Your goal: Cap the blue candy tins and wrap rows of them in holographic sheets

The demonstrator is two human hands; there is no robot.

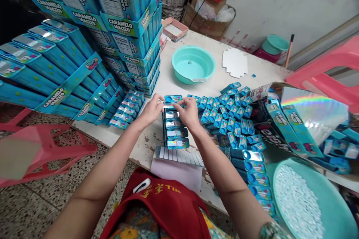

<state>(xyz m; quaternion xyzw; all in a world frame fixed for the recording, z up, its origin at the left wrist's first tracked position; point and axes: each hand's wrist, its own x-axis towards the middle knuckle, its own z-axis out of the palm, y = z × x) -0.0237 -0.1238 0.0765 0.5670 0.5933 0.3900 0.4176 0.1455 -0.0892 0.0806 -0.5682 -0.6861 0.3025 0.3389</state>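
Note:
Over a row of blue candy boxes with shiny tops, my left hand is closed, its thumb and fingers pinching the left end of a small pale sticker. My right hand pinches at the other end, and the fingertips partly cover it. The sticker lies across the top of a box near the far end of the row. Closer to my body, a sheet of pale rectangular labels rests on white paper at the table edge.
Stacked candy cartons rise at the left. A turquoise basin stands behind my hands. Many small blue boxes crowd the right, beside a basin of pale wrapped candies. Pink stools flank the table.

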